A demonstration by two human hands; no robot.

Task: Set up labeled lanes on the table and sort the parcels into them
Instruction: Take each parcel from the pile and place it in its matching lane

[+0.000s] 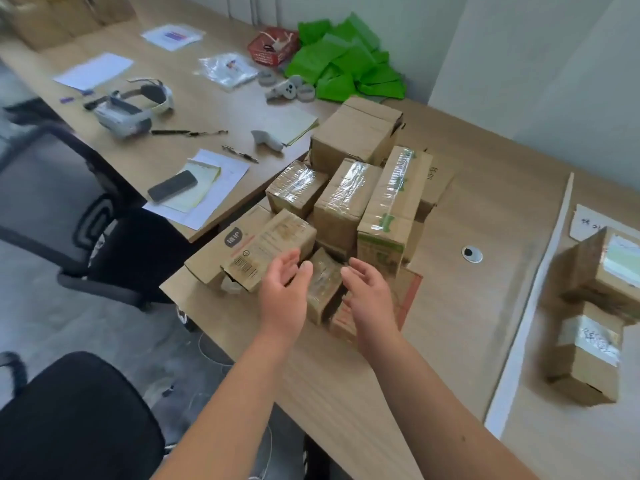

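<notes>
Fingers (287, 263) of the left hand (284, 296) are loose and a little bent, not pinching anything, and the fingers of the right hand (370, 299) are the same. Both hands are held out with the palms facing each other. Between them sits a small taped box (323, 285), at the front of the pile of parcels (349, 188). The hands are very close to its two sides, but I cannot tell if they touch it yet. The pile is in the middle of the table (467, 209), with brown boxes pushed up against each other, and some are wrapped in shiny clear tape. A long box with a barcode (256, 251) lies just to the left of the small one, at the edge of the table. To the right, well away from the pile, a white strip (533, 299) runs down the table like a line. On the other side of the strip are two more parcels, a far parcel (609, 268) and a near parcel (585, 362), both blurry. A paper note (588, 220) lies past them with writing too blurry to read. On the other desk to the left are a headset (131, 109), a phone (172, 190) on some papers, a red basket (273, 46) and a heap of green bags (346, 60).
</notes>
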